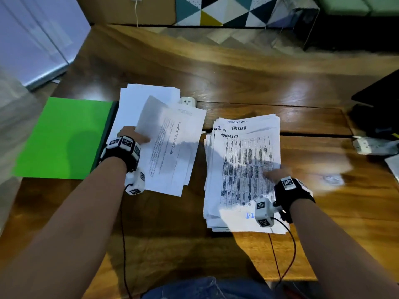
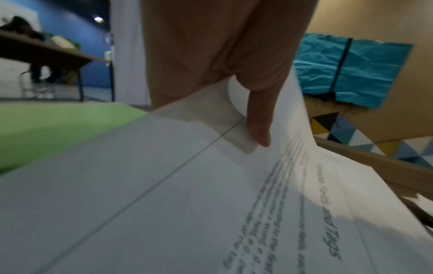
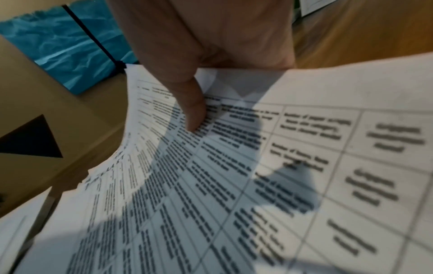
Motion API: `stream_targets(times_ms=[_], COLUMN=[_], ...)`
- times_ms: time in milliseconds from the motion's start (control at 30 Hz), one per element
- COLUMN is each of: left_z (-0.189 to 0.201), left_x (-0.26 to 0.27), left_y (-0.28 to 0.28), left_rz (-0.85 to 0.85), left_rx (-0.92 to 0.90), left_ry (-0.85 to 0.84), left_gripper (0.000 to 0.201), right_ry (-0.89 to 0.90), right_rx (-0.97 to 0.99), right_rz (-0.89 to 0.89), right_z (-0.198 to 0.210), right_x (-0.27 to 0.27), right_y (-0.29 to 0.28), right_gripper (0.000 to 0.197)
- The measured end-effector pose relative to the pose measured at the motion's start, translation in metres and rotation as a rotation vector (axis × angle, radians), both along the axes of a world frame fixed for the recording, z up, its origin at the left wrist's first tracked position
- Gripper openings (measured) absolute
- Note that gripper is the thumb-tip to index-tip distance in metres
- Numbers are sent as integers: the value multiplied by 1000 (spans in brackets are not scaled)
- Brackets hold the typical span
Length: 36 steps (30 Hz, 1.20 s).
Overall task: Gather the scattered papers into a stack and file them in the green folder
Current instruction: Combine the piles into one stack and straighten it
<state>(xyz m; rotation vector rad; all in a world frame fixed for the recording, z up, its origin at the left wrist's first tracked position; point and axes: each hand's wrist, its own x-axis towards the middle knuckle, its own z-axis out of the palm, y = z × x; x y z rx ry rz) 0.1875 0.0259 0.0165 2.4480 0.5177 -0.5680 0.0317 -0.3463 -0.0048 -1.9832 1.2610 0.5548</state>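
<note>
The green folder [image 1: 64,137] lies shut at the table's left. Beside it is a loose pile of white papers [image 1: 168,147], its top sheets headed "Variable Fields and Tags". My left hand [image 1: 133,137] pinches the left edge of these sheets, thumb [image 2: 257,126] on top, and one sheet curls upward. To the right sits a thick, uneven stack of printed table sheets [image 1: 241,169] marked "TASKLIST". My right hand [image 1: 277,172] grips that stack at its right edge, thumb [image 3: 194,111] pressed on the top sheet [image 3: 281,166]. The fingers under the papers are hidden.
A white socket [image 1: 187,101] pokes up from the wooden table [image 1: 237,83] behind the left pile. A white power strip [image 1: 375,145] and a black object [image 1: 377,108] sit at the right edge. Thin cables hang from both wrists.
</note>
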Motion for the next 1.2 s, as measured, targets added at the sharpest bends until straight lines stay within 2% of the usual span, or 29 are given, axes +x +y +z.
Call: stream_targets(times_ms=[100,200,333,400,533,600,700,800,867,933,1000,1100,1200], left_z=[-19,-35,-44,-48,-49,-52,-46,-22,-4,3,5,1,-8], left_x=[11,19,19,15,6,6,10,19,28,36,39,43,50], left_y=[-4,-7,-9,-11,-17,-14,-9,-4,2,13,25,39,51], left_rz=[-51,-104,-32,35,123,159,152,84,47,53,80,106,148], left_rx=[77,186,236,215,165,88,9,20,42,49,40,58,43], left_ry=[109,187,220,212,191,135,76,-27,-61,-78,-92,-74,-98], left_gripper=[61,67,75,77,97,89,61,22,20,30,36,38,47], right_ry=[-16,-17,74,56,33,33,59,87,35,-55,-183,-349,-300], right_rx=[34,38,17,27,2,-19,-28,-270,-394,-430,-349,-38,125], right_rz=[56,40,48,42,14,5,1,54,100,221,342,457,554], right_z=[-17,-13,-9,-12,-19,-18,-14,-6,1,5,6,11,15], right_x=[7,13,14,15,16,16,16,21,30,47,67,97,126], right_y=[-6,3,12,12,14,17,23,32,42,56,75,112,149], right_gripper=[45,47,52,49,54,53,62,71,73,69,61,53,49])
